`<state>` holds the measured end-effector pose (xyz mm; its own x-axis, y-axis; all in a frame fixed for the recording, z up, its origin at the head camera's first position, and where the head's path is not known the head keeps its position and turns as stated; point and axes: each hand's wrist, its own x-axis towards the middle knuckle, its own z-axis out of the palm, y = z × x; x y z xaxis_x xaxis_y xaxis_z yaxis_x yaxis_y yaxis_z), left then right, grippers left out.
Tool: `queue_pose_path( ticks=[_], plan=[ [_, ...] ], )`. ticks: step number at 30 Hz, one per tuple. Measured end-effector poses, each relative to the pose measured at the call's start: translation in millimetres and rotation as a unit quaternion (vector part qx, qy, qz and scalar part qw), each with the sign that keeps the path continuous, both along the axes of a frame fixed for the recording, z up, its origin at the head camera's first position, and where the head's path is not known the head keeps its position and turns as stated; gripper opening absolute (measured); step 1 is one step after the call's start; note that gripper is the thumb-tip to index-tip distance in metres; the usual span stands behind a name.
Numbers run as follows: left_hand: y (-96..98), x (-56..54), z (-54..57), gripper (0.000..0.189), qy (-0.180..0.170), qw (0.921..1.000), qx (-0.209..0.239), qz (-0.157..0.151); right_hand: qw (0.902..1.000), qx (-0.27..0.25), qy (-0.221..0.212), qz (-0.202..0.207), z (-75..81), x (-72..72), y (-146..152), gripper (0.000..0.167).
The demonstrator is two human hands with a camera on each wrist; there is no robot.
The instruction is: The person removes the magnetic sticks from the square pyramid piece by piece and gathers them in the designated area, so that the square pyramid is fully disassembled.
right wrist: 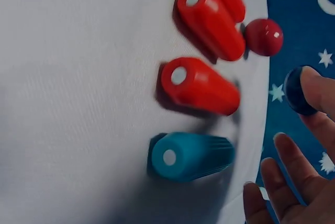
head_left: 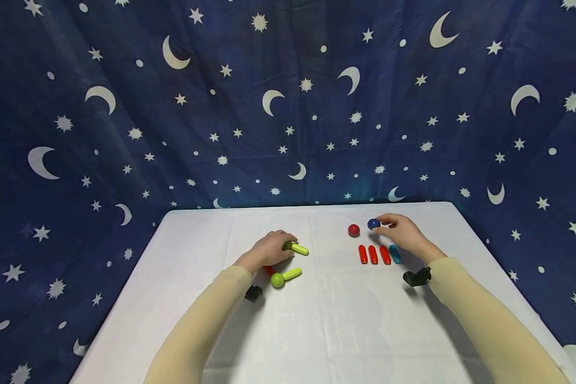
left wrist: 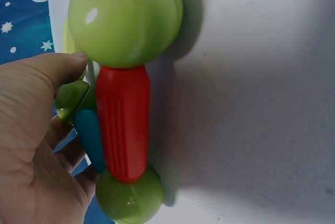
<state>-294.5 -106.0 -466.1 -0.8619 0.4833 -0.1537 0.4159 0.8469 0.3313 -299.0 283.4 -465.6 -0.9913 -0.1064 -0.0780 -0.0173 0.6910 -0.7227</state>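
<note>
My left hand [head_left: 270, 248] curls around one green ball [left wrist: 73, 101] of a joined piece. In the left wrist view, a red stick [left wrist: 123, 124] links a nearer green ball [left wrist: 125, 17] to another green ball [left wrist: 131, 197], with a blue stick [left wrist: 89, 137] behind. Two lime sticks [head_left: 293, 273] point right from the piece in the head view; the palm hides part of it. Thumb and fingertip of my right hand [head_left: 405, 234] pinch a blue ball [head_left: 374, 224], the other fingers spread. Beside it sits a red ball [head_left: 353, 230].
Three red sticks [head_left: 373, 255] and a blue stick [head_left: 395, 254] lie in a row just in front of the right hand. A white-covered table [head_left: 341, 330] bears everything, and a dark blue cloth [head_left: 307, 117] with moons and stars hangs behind it.
</note>
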Motion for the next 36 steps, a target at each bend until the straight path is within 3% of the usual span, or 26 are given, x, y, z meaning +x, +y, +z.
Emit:
queue_pose_path(
  ticks=[10, 25, 36],
  plan=[
    [2.8, -0.1, -2.3, 0.046, -0.006, 0.9999, 0.005, -0.007, 0.9989, 0.022, -0.041, 0.000, -11.5, -13.0, 3, 0.055],
    [1.7, 1.9, -0.3, 0.047, -0.013, 0.9998, 0.002, -0.011, 0.9976, 0.031, -0.062, -0.007, -19.4, -17.4, -5, 0.053],
    [-1.9, 0.5, -0.6, 0.052, -0.004, 0.9998, 0.003, 0.020, 0.9976, 0.018, -0.066, -0.005, -20.5, -19.9, -7, 0.056]
  ],
)
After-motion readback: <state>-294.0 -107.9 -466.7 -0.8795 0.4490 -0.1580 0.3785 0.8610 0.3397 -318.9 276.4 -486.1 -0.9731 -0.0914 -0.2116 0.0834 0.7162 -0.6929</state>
